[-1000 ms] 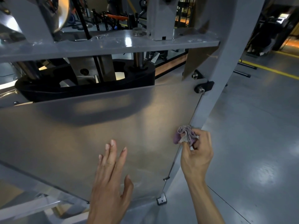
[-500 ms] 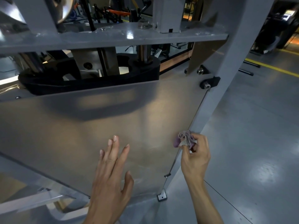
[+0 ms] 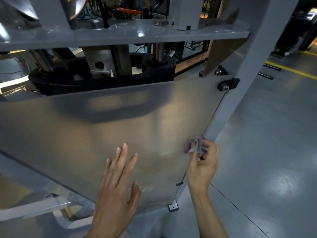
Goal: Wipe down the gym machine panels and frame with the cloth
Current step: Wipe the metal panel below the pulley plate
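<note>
A large frosted translucent panel (image 3: 96, 127) covers the front of the gym machine. Its right edge meets a slanted grey frame post (image 3: 243, 79). My right hand (image 3: 203, 164) grips a small crumpled purple-grey cloth (image 3: 196, 145) and holds it against the panel's right edge, right where the post begins. My left hand (image 3: 116, 184) is spread with straight fingers over the lower middle of the panel, holding nothing. A grey cross beam (image 3: 120, 38) runs along the top, with the black weight stack top (image 3: 103, 79) behind the panel.
Black bolt brackets (image 3: 228, 84) sit on the post above the cloth, and a small clip (image 3: 172, 207) fixes the panel's bottom corner. Grey polished floor (image 3: 267, 152) with a yellow line (image 3: 291, 70) lies to the right. Other gym equipment stands in the background.
The view has drifted slightly down and left, so the machine sits higher and further right in the frame. My right hand with the cloth stays at the panel edge; my left hand barely moved.
</note>
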The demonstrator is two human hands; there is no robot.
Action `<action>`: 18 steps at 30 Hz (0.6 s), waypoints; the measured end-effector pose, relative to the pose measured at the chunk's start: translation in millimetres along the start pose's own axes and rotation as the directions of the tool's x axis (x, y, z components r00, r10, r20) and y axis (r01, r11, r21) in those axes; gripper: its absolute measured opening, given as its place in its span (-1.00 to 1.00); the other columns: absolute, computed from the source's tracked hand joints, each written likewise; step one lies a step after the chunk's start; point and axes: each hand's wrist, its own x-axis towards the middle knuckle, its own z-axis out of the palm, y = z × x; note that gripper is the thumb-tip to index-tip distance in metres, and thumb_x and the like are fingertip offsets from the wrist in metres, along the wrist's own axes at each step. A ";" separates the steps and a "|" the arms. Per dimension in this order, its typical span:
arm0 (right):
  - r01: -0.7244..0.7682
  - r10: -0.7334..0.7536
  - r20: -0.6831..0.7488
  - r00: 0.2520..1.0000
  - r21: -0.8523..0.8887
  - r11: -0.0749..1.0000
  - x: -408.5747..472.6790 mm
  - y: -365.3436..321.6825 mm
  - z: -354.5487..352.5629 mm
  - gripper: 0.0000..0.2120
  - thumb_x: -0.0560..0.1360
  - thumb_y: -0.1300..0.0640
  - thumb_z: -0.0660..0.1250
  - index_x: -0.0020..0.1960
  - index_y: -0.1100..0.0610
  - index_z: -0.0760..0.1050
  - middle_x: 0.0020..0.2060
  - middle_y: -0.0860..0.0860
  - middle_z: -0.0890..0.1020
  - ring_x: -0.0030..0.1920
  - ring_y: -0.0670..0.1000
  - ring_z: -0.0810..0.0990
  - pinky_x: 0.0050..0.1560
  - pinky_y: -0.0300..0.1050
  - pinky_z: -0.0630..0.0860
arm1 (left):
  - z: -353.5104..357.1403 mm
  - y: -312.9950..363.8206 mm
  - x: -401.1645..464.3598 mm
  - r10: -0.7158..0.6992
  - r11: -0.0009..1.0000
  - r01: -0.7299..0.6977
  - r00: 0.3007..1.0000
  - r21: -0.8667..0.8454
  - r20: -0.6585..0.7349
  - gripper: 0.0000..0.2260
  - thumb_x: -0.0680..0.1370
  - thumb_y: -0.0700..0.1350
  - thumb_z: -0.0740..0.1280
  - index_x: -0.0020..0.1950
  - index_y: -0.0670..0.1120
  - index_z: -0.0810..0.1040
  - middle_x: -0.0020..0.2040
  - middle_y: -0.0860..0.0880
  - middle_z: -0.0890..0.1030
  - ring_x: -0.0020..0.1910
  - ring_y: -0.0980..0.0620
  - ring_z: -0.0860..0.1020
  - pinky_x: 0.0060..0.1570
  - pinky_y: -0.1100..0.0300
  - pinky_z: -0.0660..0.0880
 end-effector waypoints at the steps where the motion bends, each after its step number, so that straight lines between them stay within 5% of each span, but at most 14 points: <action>1: 0.021 -0.020 0.048 0.999 -0.017 1.000 -6.7 -0.4 2.6 -0.76 0.43 0.25 0.28 0.08 0.11 0.53 -0.04 -0.01 0.54 -0.07 0.04 0.56 -0.12 -0.09 0.52 | 0.2 -0.4 -0.8 -0.003 1.000 0.003 1.000 0.001 0.004 -0.43 0.55 -0.11 0.19 0.58 -0.17 0.35 0.68 -0.09 0.12 0.66 -0.12 0.11 0.59 -0.07 0.08; 3: 0.076 -0.070 0.109 0.992 -0.050 0.996 -8.2 -1.4 -1.1 -0.71 0.38 0.28 0.26 0.08 0.12 0.54 -0.04 -0.03 0.52 -0.08 -0.02 0.53 -0.12 -0.22 0.47 | 0.0 -0.4 -1.3 -0.003 1.000 0.003 1.000 0.000 0.013 -0.43 0.55 -0.11 0.19 0.58 -0.16 0.35 0.69 -0.09 0.12 0.66 -0.11 0.11 0.59 -0.07 0.08; 6: 0.059 -0.059 0.020 0.998 -0.018 0.998 10.8 2.9 -13.6 -0.70 0.41 0.33 0.28 0.05 0.00 0.51 -0.07 -0.07 0.51 -0.13 -0.02 0.53 -0.21 -0.37 0.40 | -2.5 -0.9 -3.3 -0.013 1.000 0.013 0.999 0.004 0.034 -0.42 0.55 -0.11 0.19 0.59 -0.14 0.33 0.69 -0.08 0.11 0.66 -0.09 0.10 0.59 -0.05 0.07; 9: 0.026 -0.026 -0.040 0.999 -0.009 1.000 9.8 3.7 -7.3 -0.75 0.46 0.32 0.31 0.03 0.02 0.50 -0.05 -0.08 0.52 -0.10 0.07 0.56 -0.15 -0.26 0.46 | -4.4 -2.8 -7.0 -0.030 1.000 0.029 0.999 0.003 0.038 -0.42 0.54 -0.11 0.19 0.59 -0.14 0.33 0.69 -0.07 0.11 0.66 -0.09 0.10 0.59 -0.05 0.07; 14: 0.101 -0.095 0.147 0.985 -0.034 0.994 -19.9 2.4 3.0 -0.69 0.38 0.33 0.27 0.09 0.14 0.55 -0.04 0.01 0.51 -0.05 -0.09 0.54 -0.07 -0.27 0.47 | -3.5 -9.8 -12.7 -0.044 0.999 0.044 0.998 -0.012 0.035 -0.43 0.54 -0.10 0.19 0.58 -0.15 0.36 0.68 -0.07 0.13 0.65 -0.10 0.13 0.58 -0.06 0.11; 18: -0.026 0.026 -0.033 0.999 -0.026 0.999 9.7 10.1 -13.2 -0.72 0.43 0.34 0.28 0.04 0.03 0.51 -0.06 0.04 0.53 -0.09 0.08 0.55 -0.13 -0.09 0.52 | -4.9 -10.5 -16.2 -0.054 0.998 0.055 0.998 -0.025 0.035 -0.43 0.55 -0.10 0.18 0.57 -0.14 0.36 0.68 -0.07 0.14 0.65 -0.11 0.13 0.58 -0.04 0.10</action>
